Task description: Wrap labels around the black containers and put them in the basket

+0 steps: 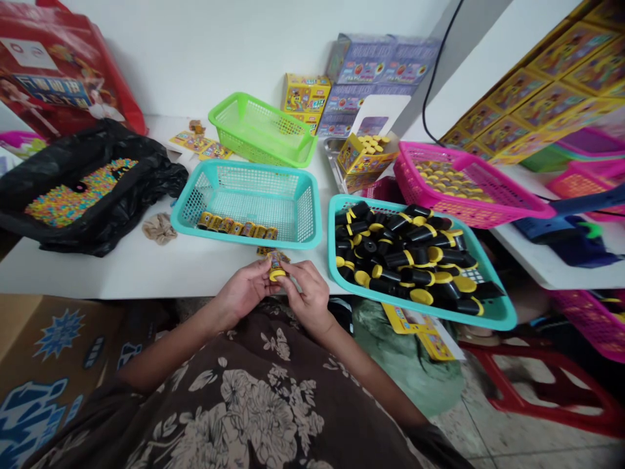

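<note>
Between my two hands, in front of the table edge, is a small bottle with a yellow cap and a printed wrapper (277, 266). My left hand (244, 286) holds it from the left, and my right hand (308, 294) pinches it near the cap. Just beyond, a turquoise basket (247, 170) has a row of wrapped bottles (237, 227) along its near side. On the right, a second turquoise basket (508, 316) is heaped with black bottles with yellow caps (410, 257). A few printed wrappers (266, 251) lie at the near side of the first basket.
A green basket (263, 151) and printed sheets (200, 143) lie behind. At left, a black bag (105, 228) holds colourful pellets (81, 198), near a crumpled cloth (159, 228). A pink basket (517, 212) and an open yellow box (361, 159) stand back right.
</note>
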The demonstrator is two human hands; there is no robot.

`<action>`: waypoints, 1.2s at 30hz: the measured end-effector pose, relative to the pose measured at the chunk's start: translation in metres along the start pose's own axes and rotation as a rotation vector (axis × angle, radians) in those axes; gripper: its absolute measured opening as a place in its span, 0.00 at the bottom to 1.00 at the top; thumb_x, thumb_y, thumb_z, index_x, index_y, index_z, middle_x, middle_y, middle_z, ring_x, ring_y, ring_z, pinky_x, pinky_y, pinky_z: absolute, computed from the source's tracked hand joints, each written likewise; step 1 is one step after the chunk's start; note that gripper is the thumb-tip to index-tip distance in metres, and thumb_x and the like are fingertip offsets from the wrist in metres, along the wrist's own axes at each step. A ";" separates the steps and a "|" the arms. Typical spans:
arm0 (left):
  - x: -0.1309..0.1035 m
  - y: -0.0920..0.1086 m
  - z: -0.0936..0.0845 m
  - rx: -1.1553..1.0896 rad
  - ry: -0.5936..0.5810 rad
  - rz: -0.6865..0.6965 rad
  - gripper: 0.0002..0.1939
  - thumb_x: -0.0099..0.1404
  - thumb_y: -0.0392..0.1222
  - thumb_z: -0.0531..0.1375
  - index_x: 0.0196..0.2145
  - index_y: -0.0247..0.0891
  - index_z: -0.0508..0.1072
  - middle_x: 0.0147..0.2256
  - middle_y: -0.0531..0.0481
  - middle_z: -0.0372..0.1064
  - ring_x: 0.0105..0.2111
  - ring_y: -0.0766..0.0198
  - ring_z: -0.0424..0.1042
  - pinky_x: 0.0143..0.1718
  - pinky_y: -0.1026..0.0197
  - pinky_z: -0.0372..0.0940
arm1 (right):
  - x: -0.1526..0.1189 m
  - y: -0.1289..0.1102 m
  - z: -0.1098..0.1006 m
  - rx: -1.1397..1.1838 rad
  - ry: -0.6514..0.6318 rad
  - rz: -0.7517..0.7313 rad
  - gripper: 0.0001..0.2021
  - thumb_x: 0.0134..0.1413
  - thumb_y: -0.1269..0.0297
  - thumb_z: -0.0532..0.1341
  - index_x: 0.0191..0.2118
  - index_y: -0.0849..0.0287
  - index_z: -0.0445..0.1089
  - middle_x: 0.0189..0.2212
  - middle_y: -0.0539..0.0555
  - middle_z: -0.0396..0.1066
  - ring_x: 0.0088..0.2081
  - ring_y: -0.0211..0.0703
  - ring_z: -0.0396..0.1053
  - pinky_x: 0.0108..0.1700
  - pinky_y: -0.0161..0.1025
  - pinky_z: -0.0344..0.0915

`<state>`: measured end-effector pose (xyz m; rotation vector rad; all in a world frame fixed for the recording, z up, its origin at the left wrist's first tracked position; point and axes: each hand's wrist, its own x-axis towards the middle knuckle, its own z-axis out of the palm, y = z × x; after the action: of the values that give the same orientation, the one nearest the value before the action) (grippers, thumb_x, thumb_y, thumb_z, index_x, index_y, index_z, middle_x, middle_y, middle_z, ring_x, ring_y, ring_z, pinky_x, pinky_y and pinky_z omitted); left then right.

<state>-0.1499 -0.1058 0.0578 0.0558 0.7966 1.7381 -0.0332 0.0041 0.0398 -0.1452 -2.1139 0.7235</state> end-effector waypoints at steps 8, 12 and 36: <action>0.000 -0.005 0.002 0.053 0.034 0.000 0.09 0.58 0.41 0.68 0.31 0.33 0.76 0.31 0.48 0.74 0.30 0.66 0.72 0.36 0.62 0.67 | 0.000 0.002 0.002 -0.064 0.008 -0.138 0.15 0.60 0.72 0.60 0.51 0.56 0.73 0.30 0.56 0.73 0.33 0.45 0.68 0.35 0.44 0.69; -0.001 -0.007 0.004 0.060 0.041 -0.005 0.09 0.59 0.42 0.68 0.32 0.32 0.76 0.31 0.48 0.74 0.30 0.66 0.72 0.36 0.62 0.68 | 0.000 0.004 0.002 -0.078 0.000 -0.142 0.13 0.60 0.72 0.58 0.48 0.55 0.75 0.28 0.55 0.71 0.31 0.45 0.67 0.33 0.43 0.67; -0.003 -0.002 -0.004 0.231 -0.008 -0.046 0.18 0.63 0.55 0.62 0.32 0.34 0.73 0.24 0.49 0.72 0.21 0.66 0.72 0.24 0.65 0.62 | -0.002 0.012 0.006 0.550 -0.120 0.435 0.10 0.60 0.59 0.63 0.44 0.54 0.77 0.37 0.54 0.77 0.37 0.41 0.75 0.41 0.41 0.73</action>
<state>-0.1491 -0.1099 0.0552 0.1992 0.9826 1.5954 -0.0380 0.0103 0.0293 -0.2667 -1.9289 1.5761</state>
